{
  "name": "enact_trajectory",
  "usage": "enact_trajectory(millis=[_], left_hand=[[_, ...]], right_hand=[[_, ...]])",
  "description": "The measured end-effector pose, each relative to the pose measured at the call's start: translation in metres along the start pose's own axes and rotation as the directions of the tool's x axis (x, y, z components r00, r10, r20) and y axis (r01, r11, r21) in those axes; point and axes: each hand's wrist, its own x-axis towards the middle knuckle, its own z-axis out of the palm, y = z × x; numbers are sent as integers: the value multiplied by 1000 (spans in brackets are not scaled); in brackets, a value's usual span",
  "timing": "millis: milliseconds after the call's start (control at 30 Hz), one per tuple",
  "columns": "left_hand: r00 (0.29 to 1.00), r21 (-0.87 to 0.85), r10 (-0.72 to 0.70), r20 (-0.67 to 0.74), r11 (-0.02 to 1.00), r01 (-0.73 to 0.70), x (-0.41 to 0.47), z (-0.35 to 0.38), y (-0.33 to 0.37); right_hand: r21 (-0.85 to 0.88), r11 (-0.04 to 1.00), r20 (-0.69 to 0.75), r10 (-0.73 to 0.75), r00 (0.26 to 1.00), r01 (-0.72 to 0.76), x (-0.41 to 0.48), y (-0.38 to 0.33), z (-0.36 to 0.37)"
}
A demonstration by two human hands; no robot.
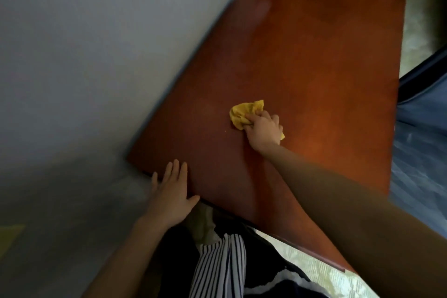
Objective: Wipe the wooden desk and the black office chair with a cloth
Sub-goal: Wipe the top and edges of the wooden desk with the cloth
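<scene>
Head view: the yellow cloth [244, 113], judged soft and light, is gripped bunched under the right hand [262, 129]; the left hand [171, 191] is laid flat, released, on the tabletop [302, 55] edge.

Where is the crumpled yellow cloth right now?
In the head view, the crumpled yellow cloth lies mid-desk on the reddish-brown wooden desk, gripped by the right hand.
</scene>
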Motion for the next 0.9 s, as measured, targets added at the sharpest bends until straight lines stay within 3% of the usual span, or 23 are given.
enact_trajectory(millis=[267, 500, 733, 900], left_hand=[[975, 133, 218, 35, 966, -220, 16, -18, -45], [939, 190, 336, 79, 919, -345, 20, -29, -36], [925, 304, 355, 132, 874, -379, 24, -29, -21], [937, 330, 303, 177, 878, -346, 32, -22, -21]], right_hand=[[-63, 998, -62, 9, 998, -13, -54, -55, 43], [-12, 995, -170, 93, 981, -97, -141, -82, 83], [42, 927, -241, 371, 897, -372, -198, -35, 84], [172, 826, -277, 564, 778, -537, -228, 25, 66]])
